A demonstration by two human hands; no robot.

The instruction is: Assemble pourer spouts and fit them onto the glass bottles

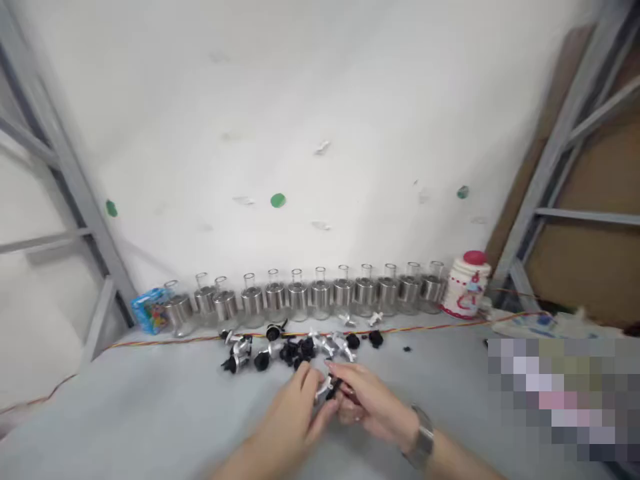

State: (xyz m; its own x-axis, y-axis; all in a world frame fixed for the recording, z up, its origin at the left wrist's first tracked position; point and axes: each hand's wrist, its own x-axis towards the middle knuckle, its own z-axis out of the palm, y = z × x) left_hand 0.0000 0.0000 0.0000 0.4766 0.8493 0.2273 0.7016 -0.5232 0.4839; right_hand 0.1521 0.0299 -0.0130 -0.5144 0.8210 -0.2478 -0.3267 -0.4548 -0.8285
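In the head view, my left hand (293, 407) and my right hand (373, 400) meet low in the middle, above the grey tabletop. Between their fingers is a small silver-and-black pourer spout (325, 388), partly covered by the fingertips. Both hands are closed on it, the left around the silver curved part and the right at the black part. Just beyond them lies a loose pile of black stopper pieces (297, 350). More silver spouts (344, 345) lie beside the pile, and some spouts with black stoppers (236, 362) are to its left.
Several glass bottles with metal sleeves (321, 293) stand in a row along the white wall. A blue packet (150, 311) is at the left end, a white jar with a red lid (466, 287) at the right. A red-yellow cord (400, 329) crosses the table (150, 407).
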